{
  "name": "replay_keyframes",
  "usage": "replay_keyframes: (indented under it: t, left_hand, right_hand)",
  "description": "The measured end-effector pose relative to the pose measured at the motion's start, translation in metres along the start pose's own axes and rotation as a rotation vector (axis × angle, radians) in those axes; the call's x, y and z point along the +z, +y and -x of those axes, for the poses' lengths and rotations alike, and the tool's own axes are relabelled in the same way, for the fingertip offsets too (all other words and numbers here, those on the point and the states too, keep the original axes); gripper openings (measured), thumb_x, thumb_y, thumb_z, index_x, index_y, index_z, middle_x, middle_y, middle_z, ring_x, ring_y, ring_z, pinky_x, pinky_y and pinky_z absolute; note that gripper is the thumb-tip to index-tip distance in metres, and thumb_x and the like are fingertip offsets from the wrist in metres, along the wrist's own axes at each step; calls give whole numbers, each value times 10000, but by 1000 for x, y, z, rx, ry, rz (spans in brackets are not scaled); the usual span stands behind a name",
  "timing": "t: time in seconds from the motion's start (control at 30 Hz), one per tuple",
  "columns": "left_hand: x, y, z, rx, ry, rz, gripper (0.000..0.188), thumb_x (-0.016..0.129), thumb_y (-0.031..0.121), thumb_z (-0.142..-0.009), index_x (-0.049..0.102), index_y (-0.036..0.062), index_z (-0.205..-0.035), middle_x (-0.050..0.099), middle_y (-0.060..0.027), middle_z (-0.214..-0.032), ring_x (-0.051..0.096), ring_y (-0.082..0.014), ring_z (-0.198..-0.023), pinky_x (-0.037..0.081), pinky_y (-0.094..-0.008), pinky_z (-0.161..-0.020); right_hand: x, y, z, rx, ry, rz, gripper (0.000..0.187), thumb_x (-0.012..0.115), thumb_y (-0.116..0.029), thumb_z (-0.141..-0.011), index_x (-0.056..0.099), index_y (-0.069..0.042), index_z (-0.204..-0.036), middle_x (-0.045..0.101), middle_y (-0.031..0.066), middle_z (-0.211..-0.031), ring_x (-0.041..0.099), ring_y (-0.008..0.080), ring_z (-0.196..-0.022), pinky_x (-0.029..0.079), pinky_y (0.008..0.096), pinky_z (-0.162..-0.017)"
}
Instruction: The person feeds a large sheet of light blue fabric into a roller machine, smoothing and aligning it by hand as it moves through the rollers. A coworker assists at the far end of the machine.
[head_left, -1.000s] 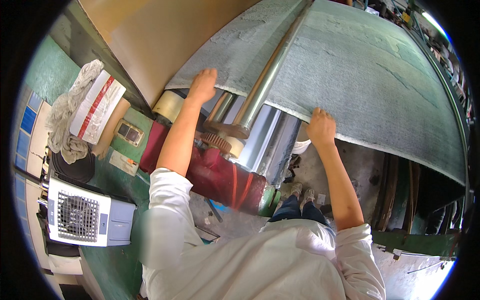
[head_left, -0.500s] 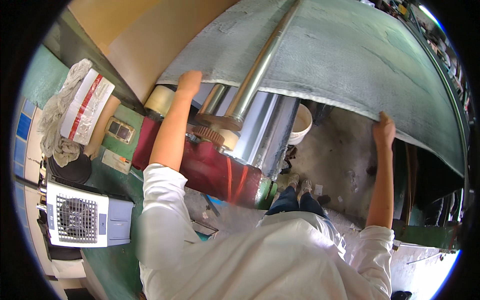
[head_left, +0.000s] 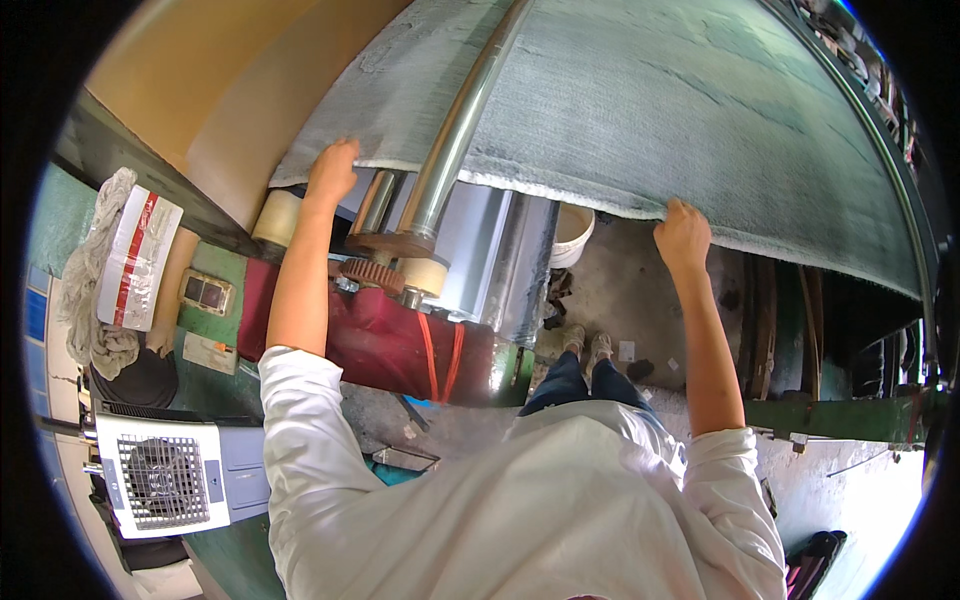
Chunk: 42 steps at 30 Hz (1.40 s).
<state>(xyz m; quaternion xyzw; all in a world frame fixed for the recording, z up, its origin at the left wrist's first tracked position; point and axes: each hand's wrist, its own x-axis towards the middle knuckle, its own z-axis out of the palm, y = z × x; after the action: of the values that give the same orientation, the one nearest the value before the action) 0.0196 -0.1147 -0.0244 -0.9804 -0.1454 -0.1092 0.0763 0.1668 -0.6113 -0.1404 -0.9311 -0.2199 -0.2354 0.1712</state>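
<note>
A wide sheet of grey-green fabric (head_left: 620, 110) with a pale fuzzy edge spreads across the far side, over the machine. My left hand (head_left: 333, 172) is closed on its near edge, left of a long steel roller (head_left: 455, 135). Further right, my right hand (head_left: 684, 236) grips the same edge, its fingers curled over the cloth. Between my arms lie the machine's rollers, with a brown toothed gear (head_left: 372, 272) and a cream roller end (head_left: 424, 275) beside my left forearm.
A dark red machine cover (head_left: 375, 340) with orange cords sits below my left forearm. On the left are a white air cooler (head_left: 165, 478), a white box with a red stripe (head_left: 140, 258), grey rags (head_left: 95, 290) and a switch box (head_left: 207, 293). A white bucket (head_left: 572, 236) stands on the floor beyond the rollers.
My right hand has moved left along the fabric edge, closer to my left hand. The view has shifted a little, and my left hand still holds the cloth.
</note>
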Motion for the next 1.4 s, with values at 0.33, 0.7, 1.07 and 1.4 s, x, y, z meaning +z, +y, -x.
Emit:
replay_keyframes:
  t: [0.33,0.7,1.07,1.4]
  left_hand:
    - [10,-12,-1,-150,-127,-181,196,515,-78,-718,599,-7,-880,607,-236,-967,568,-396,-965,459,-467,-796]
    - [8,-8,-4,113,38,20,245,486,-108,-678,575,-7,-883,597,-234,-924,559,-400,-934,440,-472,-786]
    - [3,-8,1,-221,-106,-163,232,509,-79,-708,589,-1,-911,593,-228,-1005,552,-408,-979,455,-467,-801]
    - [-4,12,-5,136,83,74,243,538,-79,-689,623,27,-892,614,-205,-987,566,-392,-968,470,-458,-776]
  right_hand:
    - [9,-28,-12,-44,-1,-3,85,586,-71,-646,568,-17,-710,622,158,-741,615,336,-719,491,430,-659]
    - [18,-67,-18,-92,-24,-45,202,679,-173,-648,576,-22,-735,629,158,-752,621,324,-729,489,411,-676]
    - [22,-104,-23,-123,-88,-78,90,553,-70,-685,573,-10,-749,632,169,-761,626,321,-730,493,405,-660]
    - [32,-131,-30,-161,-41,-82,96,524,-76,-708,570,-14,-765,632,163,-757,630,306,-720,492,389,-649]
